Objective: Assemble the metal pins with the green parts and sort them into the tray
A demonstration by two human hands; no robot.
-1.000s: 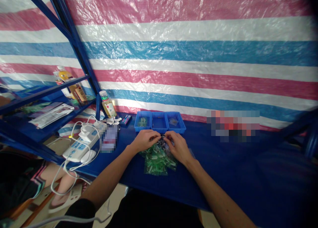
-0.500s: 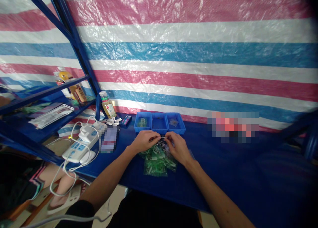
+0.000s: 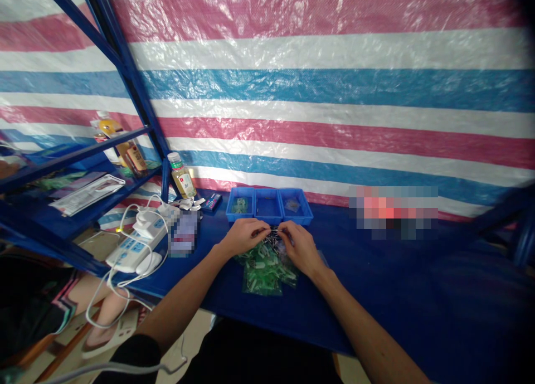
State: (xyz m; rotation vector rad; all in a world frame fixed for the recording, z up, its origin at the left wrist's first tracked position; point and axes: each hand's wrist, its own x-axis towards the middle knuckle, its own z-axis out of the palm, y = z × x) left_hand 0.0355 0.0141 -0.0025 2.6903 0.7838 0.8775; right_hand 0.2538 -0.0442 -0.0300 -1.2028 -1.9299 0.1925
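Note:
My left hand (image 3: pixel 246 236) and my right hand (image 3: pixel 300 246) meet over the table, thumbs and fingertips pinched. Between them runs a thin, shiny metal piece (image 3: pixel 274 231), too small to name its kind. Right below the fingers lie loose small metal pieces (image 3: pixel 273 242), partly hidden by the hands. Closer to my body, a heap of small green clear plastic bags (image 3: pixel 263 277) with pale strips in them rests on the table. A blue three-compartment tray (image 3: pixel 268 219) stands just beyond my hands; its left compartment holds greenish small items, its right one a few pale ones.
On the left of the blue table (image 3: pixel 376 295) are a white power strip (image 3: pixel 134 250) with cables, a blurred-out phone-like object (image 3: pixel 184 233), a small box (image 3: pixel 212 202) and a drink bottle (image 3: pixel 181 176). A blue metal frame (image 3: pixel 137 100) borders a shelf. Another person's leg (image 3: pixel 111 311) shows lower left.
Both hands hold nearly the same place and pinch. The whole view has shifted very slightly; nothing is let go or picked up.

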